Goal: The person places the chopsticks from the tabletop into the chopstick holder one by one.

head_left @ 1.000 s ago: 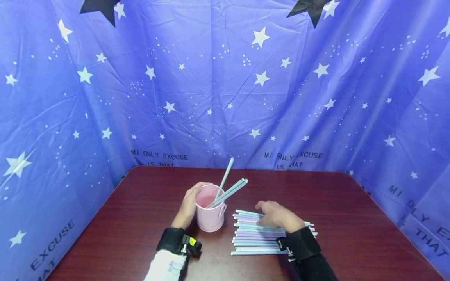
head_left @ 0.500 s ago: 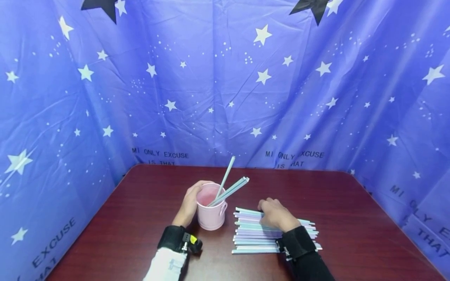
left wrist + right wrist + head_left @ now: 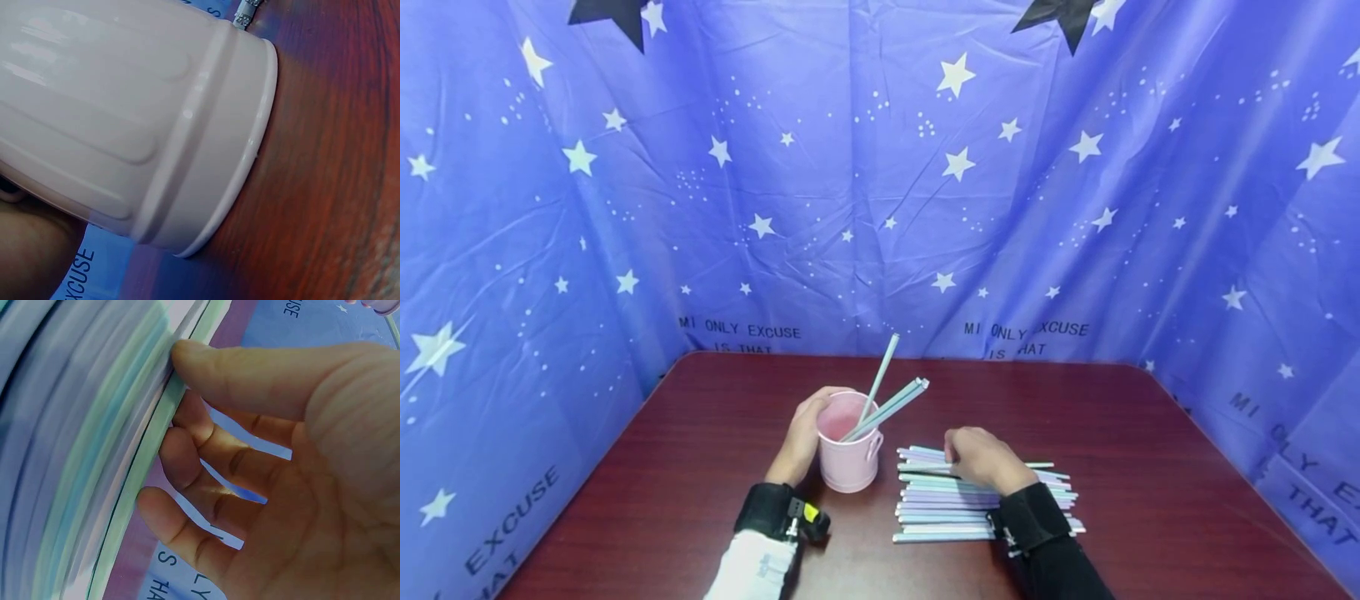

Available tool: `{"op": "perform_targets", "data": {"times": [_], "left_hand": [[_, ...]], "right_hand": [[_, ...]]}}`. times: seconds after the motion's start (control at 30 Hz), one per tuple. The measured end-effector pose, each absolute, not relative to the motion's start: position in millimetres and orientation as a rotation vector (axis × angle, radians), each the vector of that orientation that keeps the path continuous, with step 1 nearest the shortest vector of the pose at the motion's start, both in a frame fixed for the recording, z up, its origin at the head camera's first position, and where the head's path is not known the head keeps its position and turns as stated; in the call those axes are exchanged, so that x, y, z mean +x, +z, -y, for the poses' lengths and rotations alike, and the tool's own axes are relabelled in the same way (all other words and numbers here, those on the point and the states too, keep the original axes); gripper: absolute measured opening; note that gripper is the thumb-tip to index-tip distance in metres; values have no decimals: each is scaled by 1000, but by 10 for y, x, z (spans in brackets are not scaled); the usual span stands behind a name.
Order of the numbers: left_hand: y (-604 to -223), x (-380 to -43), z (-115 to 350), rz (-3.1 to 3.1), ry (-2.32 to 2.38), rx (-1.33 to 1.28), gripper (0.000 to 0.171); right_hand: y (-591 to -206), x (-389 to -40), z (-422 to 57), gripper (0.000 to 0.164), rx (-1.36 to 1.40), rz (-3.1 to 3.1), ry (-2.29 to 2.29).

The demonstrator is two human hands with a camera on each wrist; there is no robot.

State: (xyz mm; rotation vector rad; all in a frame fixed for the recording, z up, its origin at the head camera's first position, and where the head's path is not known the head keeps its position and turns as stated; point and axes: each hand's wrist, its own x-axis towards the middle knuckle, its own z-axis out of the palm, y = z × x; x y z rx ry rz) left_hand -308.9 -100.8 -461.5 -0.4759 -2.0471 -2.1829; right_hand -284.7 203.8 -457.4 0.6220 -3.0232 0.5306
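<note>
My left hand (image 3: 801, 437) holds the far left side of a small pink bucket (image 3: 847, 468), which stands upright on the table. The bucket's ribbed wall (image 3: 119, 106) fills much of the left wrist view. Several pale blue-green straws (image 3: 891, 408) lean out of it to the right. At the far edge of a flat row of pastel straws (image 3: 947, 500), my right hand (image 3: 988, 458) pinches a pale green straw (image 3: 140, 462). Its thumb presses from the near side, fingertips from the other. In the head view this straw (image 3: 925, 467) crosses over the row's far straws.
The dark red wooden table (image 3: 722, 400) reaches back to a blue star-printed curtain (image 3: 850, 208), which also encloses both sides. A small handle lug (image 3: 875, 448) sticks out on the bucket's right side. Black wrist straps with cameras sit on both wrists.
My right fingers have closed from a looser pose onto the green straw, which has shifted a little out of line with the row. The left hand and bucket stay in place.
</note>
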Motion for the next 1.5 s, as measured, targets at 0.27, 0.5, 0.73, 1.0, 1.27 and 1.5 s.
{"op": "perform_targets", "data": {"times": [0.27, 0.5, 0.73, 1.0, 1.27, 1.5], "left_hand": [[-4614, -3062, 1020, 2052, -2183, -461, 47], [-4596, -3068, 1016, 2044, -2190, -477, 48], [-4592, -3071, 1006, 2048, -2201, -467, 48], [-4594, -3079, 999, 2055, -2194, -461, 48], [-4599, -3080, 997, 2070, -2197, -447, 48], [-4604, -3084, 997, 2053, -2201, -436, 48]], "right_hand": [[-4198, -2620, -1893, 25, 496, 3025, 558], [-4037, -2701, -1903, 16, 528, 2718, 716], [-3821, -2656, -1859, 25, 540, 2387, 839], [-3604, -2518, -1820, 24, 439, 2115, 1013], [-3475, -2381, -1769, 28, 450, 1926, 1362], [-3466, -2337, -1695, 30, 550, 1902, 1525]]}}
